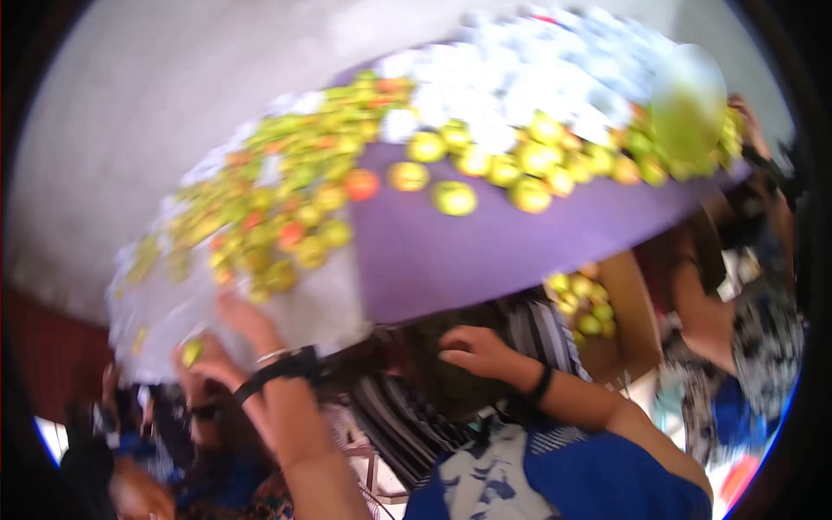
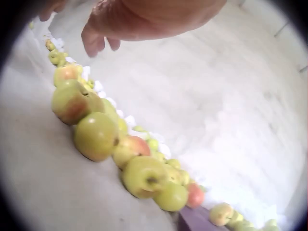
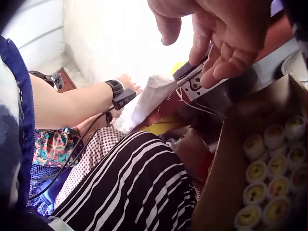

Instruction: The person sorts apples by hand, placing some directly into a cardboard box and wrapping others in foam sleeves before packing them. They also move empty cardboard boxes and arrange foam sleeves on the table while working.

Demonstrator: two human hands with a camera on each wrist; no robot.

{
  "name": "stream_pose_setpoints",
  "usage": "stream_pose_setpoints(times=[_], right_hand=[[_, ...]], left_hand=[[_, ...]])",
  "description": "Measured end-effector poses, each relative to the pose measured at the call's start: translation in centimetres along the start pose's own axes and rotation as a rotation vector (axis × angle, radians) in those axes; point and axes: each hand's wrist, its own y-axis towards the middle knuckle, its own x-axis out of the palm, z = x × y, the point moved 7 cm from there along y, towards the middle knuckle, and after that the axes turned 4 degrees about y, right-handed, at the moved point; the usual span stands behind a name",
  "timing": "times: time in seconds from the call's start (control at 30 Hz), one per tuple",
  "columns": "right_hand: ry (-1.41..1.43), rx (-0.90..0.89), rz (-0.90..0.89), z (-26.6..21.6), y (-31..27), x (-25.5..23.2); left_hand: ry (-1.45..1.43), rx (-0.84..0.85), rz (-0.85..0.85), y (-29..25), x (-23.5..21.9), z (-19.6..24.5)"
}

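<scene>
My left hand reaches over the white-covered left part of the table, its fingers extended beside a spread of yellow-green apples. In the left wrist view, nothing shows in its grasp, and larger apples lie in a line below it. My right hand hovers by the table's front edge, near a person's striped lap. From the right wrist view, its loosely bent fingers hold nothing and overlap a metal bracket at the edge. Close to my left hand, another person's hand holds a green apple.
A purple surface covers the table's middle, with white foam nets heaped behind more apples. At front right stands a cardboard box of apples, netted ones in rows. Other people's arms crowd both ends.
</scene>
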Motion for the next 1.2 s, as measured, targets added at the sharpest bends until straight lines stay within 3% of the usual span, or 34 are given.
stream_pose_setpoints(times=[0.03,0.07,0.17,0.23,0.3,0.37,0.4,0.43,0.47,0.5,0.57,0.6,0.63,0.7,0.73,0.77,0.8,0.9,0.97,1.0,1.17,1.2], right_hand=[[-0.001,-0.070,0.019,0.4,-0.2,0.0],[-0.003,-0.094,0.013,0.4,-0.6,-0.2],[0.068,-0.050,0.043,-1.0,-3.0,-2.6],[0.418,0.008,0.013,-2.9,-4.3,-5.1],[0.546,-0.049,0.172,-3.4,-6.3,-9.8],[0.603,0.081,0.368,-0.7,-8.5,-14.3],[0.554,0.128,0.485,1.6,-9.5,-16.8],[0.517,0.331,0.586,4.4,-10.7,-19.1],[0.368,0.369,0.668,6.2,-11.7,-21.3],[0.019,0.384,0.730,10.1,-12.6,-23.5],[-0.264,0.524,0.741,16.7,-14.4,-25.7],[-0.530,0.610,0.582,19.8,-14.4,-26.0],[-0.525,0.611,0.569,22.0,-14.6,-26.0],[-0.656,0.686,0.492,26.3,-14.8,-25.5],[-0.879,0.689,0.281,29.5,-14.0,-24.7],[-0.871,0.686,0.272,31.0,-13.8,-24.7],[-0.940,0.731,0.059,33.2,-13.9,-23.9],[-0.023,1.047,0.327,45.2,-16.5,-22.4],[-0.221,1.146,0.672,42.9,-16.1,-23.6],[-0.264,1.139,0.680,41.7,-15.4,-23.6],[-0.093,1.221,0.756,48.2,-15.0,-22.8],[-0.251,1.128,0.574,49.9,-14.3,-22.7]], left_hand=[[0.009,0.000,-0.077,-0.6,0.4,1.8],[0.054,0.174,-0.151,-1.3,1.1,3.0],[0.003,0.213,-0.317,-4.6,3.0,4.5],[-0.250,-0.094,-0.328,-7.1,3.1,5.8],[-0.280,-0.083,-0.428,-10.8,3.3,9.4],[-0.327,0.010,-0.583,-16.3,2.6,14.0],[-0.341,0.095,-0.663,-19.7,2.3,16.8],[-0.349,0.177,-0.774,-23.0,2.1,18.9],[-0.354,0.257,-0.885,-26.3,2.0,20.6],[-0.405,0.382,-0.962,-29.3,1.8,22.7],[-0.478,0.589,-1.075,-34.7,1.3,25.9],[-0.487,0.663,-1.159,-37.0,1.3,27.0],[-0.507,0.651,-1.252,-39.3,1.7,26.8],[-0.234,0.926,-1.195,-42.0,1.4,28.2],[-0.218,0.921,-1.200,-42.1,1.8,27.9],[-0.247,0.887,-1.189,-42.0,1.9,27.6],[-0.278,0.852,-1.178,-42.0,2.0,27.1],[-0.276,0.844,-1.195,-41.8,2.2,26.4],[-0.252,0.844,-1.210,-41.9,2.4,25.6],[-0.262,0.842,-1.217,-41.9,2.4,25.4],[-0.243,0.818,-1.248,-42.0,2.8,24.5],[-0.224,0.828,-1.264,-42.1,2.8,24.4]])
